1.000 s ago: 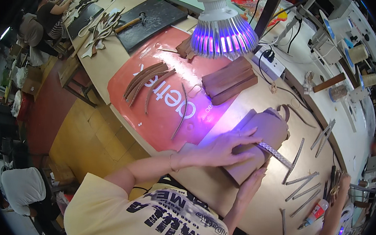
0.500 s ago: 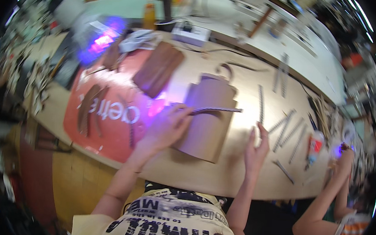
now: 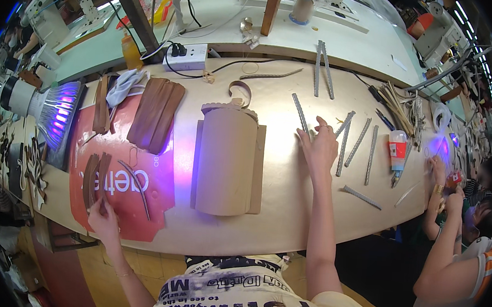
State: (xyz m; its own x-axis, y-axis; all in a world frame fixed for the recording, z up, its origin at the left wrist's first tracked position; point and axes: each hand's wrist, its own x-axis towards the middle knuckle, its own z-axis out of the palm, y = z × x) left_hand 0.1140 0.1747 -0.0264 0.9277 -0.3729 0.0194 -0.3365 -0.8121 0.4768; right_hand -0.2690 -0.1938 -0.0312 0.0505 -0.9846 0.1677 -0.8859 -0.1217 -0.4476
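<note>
My left hand (image 3: 104, 218) is closed at the lower end of a brown leather-like strip (image 3: 101, 176). A second brown strip (image 3: 90, 179) lies beside it on the red sheet (image 3: 156, 213). To the right, my right hand (image 3: 320, 151) has its fingers spread over the table; its thumb is by the lower end of a grey braided strip (image 3: 299, 110). Its other fingertips come near another braided strip (image 3: 346, 123). Between my hands stands a tan curved form (image 3: 226, 163) with a scalloped top edge and a brown loop (image 3: 241, 89) above it. A thin dark braided strip (image 3: 136, 189) also rests on the red sheet.
A stack of brown leather-like pieces (image 3: 157, 113) and a lit lamp (image 3: 56, 116) are at the left. Several braided strips lie at the right, near a red-and-white bottle (image 3: 397, 152). A white power strip (image 3: 187, 58) is at the back. A co-worker's arms (image 3: 446, 241) reach in from the right.
My left hand has left the tan form, where it held a braided strip, and moved left to the brown strips. My right hand has moved towards the loose braided strips, and its fingers have spread.
</note>
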